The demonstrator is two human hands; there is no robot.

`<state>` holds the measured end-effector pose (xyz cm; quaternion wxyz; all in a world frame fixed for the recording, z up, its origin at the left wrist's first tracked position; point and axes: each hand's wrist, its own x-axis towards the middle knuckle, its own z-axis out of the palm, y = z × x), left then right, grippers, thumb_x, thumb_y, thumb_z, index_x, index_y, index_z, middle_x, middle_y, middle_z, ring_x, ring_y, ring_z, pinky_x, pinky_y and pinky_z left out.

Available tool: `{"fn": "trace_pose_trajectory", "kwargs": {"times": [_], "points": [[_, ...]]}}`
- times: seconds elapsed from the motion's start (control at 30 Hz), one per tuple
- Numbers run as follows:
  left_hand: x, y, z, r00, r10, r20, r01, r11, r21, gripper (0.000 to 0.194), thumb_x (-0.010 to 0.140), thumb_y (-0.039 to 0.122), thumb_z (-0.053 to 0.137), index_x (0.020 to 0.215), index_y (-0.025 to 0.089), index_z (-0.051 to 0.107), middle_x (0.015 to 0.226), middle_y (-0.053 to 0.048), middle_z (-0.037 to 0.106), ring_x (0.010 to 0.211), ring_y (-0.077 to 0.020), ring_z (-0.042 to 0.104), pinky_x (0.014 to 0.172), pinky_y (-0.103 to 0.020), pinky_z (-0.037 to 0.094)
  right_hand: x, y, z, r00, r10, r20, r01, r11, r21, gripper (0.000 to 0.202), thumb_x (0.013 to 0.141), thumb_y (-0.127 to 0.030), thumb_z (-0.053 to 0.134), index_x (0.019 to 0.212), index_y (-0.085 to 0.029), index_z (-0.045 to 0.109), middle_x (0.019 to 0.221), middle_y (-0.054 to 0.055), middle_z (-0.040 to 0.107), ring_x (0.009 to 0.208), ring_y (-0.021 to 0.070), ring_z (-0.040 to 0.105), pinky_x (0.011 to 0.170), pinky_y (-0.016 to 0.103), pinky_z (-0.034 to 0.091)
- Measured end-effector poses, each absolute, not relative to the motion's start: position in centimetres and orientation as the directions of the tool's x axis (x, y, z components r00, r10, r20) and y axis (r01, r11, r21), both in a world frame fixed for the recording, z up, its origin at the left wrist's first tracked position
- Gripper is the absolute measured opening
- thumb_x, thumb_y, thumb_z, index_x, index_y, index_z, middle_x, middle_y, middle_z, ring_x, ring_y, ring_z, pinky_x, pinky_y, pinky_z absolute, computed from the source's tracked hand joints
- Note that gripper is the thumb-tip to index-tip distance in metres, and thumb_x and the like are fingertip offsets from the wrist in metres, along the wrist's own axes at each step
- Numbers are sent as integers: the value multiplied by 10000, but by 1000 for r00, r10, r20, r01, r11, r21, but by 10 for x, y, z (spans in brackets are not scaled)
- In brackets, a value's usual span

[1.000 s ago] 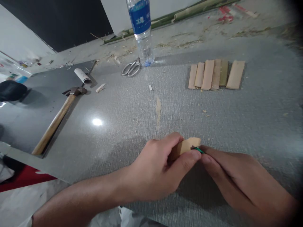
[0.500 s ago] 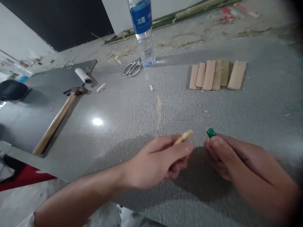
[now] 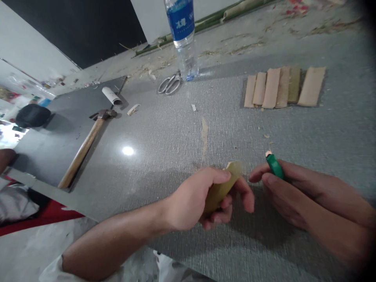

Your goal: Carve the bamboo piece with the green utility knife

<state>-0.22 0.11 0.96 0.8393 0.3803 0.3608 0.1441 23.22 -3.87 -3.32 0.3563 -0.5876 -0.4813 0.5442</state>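
My left hand (image 3: 190, 199) is closed around a flat olive-yellow bamboo piece (image 3: 219, 194), its pale end blurred and angled up to the right. The thumb presses on the upper face, and the index finger is apart from it. To its right, my right hand (image 3: 302, 192) grips a short green stick-like tool (image 3: 275, 166) with a pale tip; most of it is hidden and I cannot tell its kind. The two hands do not touch. Beyond them lies a row of several flat bamboo pieces (image 3: 272, 89).
A claw hammer (image 3: 84, 150) lies on the grey table (image 3: 158, 137) at the left. Scissors (image 3: 169, 84) rest beside a water bottle (image 3: 186, 51). A white tube (image 3: 111, 95), a dark rounded object (image 3: 33, 115) and bamboo stalks (image 3: 211, 21) are farther off. Another person's arm (image 3: 6, 158) shows at the left edge.
The bamboo piece has turned, so its broad olive face shows instead of its edge. More of the green tool sticks out, pale tip upward. The view has shifted slightly left.
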Motion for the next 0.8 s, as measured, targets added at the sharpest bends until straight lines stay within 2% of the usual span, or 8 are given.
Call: {"fn": "trace_pose_trajectory", "kwargs": {"times": [0.13,0.2,0.27,0.37,0.47,0.63,0.73,0.8], "points": [[0,0,9,676,549,-492,17,655,755,378,998,521,498,908,191,660,709,37,416,548,-118,428,441,-199,386,231,-37,-24,-168,952,-257,197,-223,-955,401,1021,-734,726,1134,-374,860,534,-74,443,444,161,358,357,280,248],[1,-1,7,668,566,-483,19,636,772,405,1048,535,502,904,187,648,720,31,440,578,-115,448,490,-198,413,229,-35,-21,-189,955,-230,203,-191,-960,371,1028,-706,737,1119,-372,869,530,-76,466,434,156,359,354,285,240],[2,-3,7,659,557,-506,65,628,776,445,1088,557,485,884,186,621,733,18,478,609,-111,457,528,-193,408,228,-32,-19,-196,956,-217,191,-180,-965,314,1032,-653,766,1072,-362,876,548,-70,553,443,154,441,382,278,333],[3,-6,6,663,514,-545,151,621,769,494,1105,599,455,861,191,588,747,5,503,629,-112,446,527,-195,371,226,-30,-18,-215,958,-191,140,-163,-977,253,995,-589,840,987,-338,876,694,-28,785,625,207,737,589,303,587],[2,-8,5,652,475,-591,227,621,750,541,1090,653,419,890,191,617,763,-3,521,612,-121,457,512,-220,378,225,-29,-17,-268,946,-184,93,-165,-982,265,986,-586,844,911,-333,865,818,3,896,752,262,845,713,355,672],[1,-8,6,635,527,-565,300,505,809,551,1134,573,395,872,177,672,767,-22,593,691,-144,554,619,-261,464,225,-30,-15,-288,932,-220,74,-207,-976,310,995,-605,828,865,-325,848,763,1,863,689,236,798,656,335,669],[1,-7,9,624,637,-452,268,370,890,393,1163,446,498,916,183,654,813,-3,614,771,-130,591,715,-245,503,225,-29,-16,-202,959,-197,122,-175,-977,320,917,-601,894,796,-312,829,698,-24,752,651,208,700,577,296,605],[1,-8,10,569,720,-397,244,313,918,249,1146,423,613,1047,201,667,887,11,644,777,-114,605,686,-215,506,226,-29,-17,-162,967,-197,123,-178,-976,339,880,-592,916,753,-299,800,677,-35,682,623,187,630,539,276,560]]}}
